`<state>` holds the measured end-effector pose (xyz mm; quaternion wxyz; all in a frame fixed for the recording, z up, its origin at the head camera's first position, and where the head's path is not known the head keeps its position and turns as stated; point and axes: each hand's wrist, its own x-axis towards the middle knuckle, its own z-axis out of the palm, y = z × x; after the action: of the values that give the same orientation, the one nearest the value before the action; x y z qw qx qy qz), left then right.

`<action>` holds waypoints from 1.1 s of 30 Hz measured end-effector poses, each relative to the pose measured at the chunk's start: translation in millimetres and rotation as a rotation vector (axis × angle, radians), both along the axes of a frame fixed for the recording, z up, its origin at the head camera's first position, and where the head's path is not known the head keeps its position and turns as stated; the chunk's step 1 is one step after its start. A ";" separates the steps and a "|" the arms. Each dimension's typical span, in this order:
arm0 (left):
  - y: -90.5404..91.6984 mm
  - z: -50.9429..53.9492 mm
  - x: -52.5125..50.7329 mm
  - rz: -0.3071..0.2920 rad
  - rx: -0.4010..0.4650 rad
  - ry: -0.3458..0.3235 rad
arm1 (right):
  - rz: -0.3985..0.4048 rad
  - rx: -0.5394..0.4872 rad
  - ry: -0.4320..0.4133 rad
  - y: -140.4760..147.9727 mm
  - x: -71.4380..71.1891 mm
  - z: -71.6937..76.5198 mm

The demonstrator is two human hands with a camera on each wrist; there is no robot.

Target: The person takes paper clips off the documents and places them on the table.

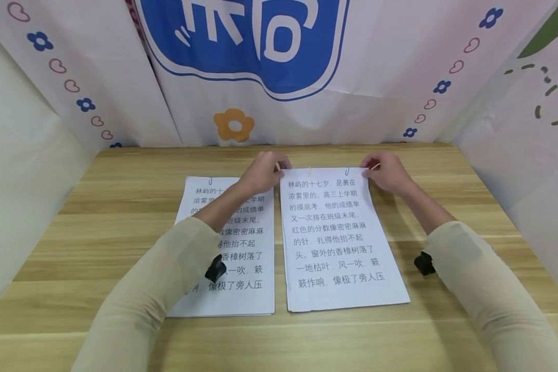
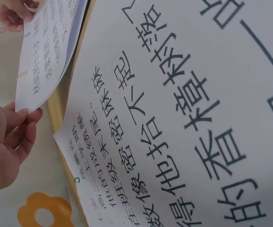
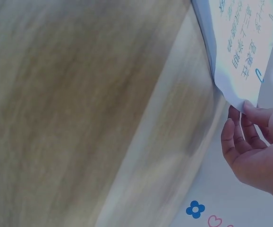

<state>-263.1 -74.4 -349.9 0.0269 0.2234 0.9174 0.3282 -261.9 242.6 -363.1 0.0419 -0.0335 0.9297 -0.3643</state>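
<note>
Two stacks of printed paper lie side by side on the wooden table. At the top corners of the right stack [image 1: 335,243], both hands pinch the sheets: the left hand [image 1: 262,173] at its upper left corner, the right hand [image 1: 388,171] at its upper right. A yellow clip [image 1: 309,171] and a blue clip [image 1: 347,171] sit on its top edge. The left forearm crosses over the left stack [image 1: 256,237], which carries a clip [image 1: 210,181]. In the left wrist view the left hand [image 2: 6,142] holds the corner between thumb and fingers; the right wrist view shows the right hand [image 3: 261,146] likewise.
The wooden table [image 1: 97,217] reaches back to a white printed cloth [image 1: 353,113] with a blue sign and an orange flower. White cloth also hangs at both sides. A black object [image 1: 216,268] is at the left sleeve, another [image 1: 424,263] at the right.
</note>
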 end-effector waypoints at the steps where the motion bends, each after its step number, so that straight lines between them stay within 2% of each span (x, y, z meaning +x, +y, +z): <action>1: -0.4 -0.1 -0.1 0.003 0.005 -0.001 | -0.004 -0.005 0.001 -0.1 0.2 0.6; 11: -2.4 -3.1 -1.9 0.038 0.039 -0.016 | -0.022 -0.048 0.031 2.0 2.9 1.0; 21: -2.4 -0.7 -1.7 0.039 0.051 -0.023 | 0.012 -0.071 0.081 5.9 4.1 1.2; 33: -2.6 -2.5 -1.5 0.023 0.074 -0.029 | 0.015 -0.098 0.042 8.4 10.0 8.0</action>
<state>-264.6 -77.0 -352.4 0.0280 0.2091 0.9067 0.3652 -251.9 251.0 -355.1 0.0234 -0.0501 0.9112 -0.4082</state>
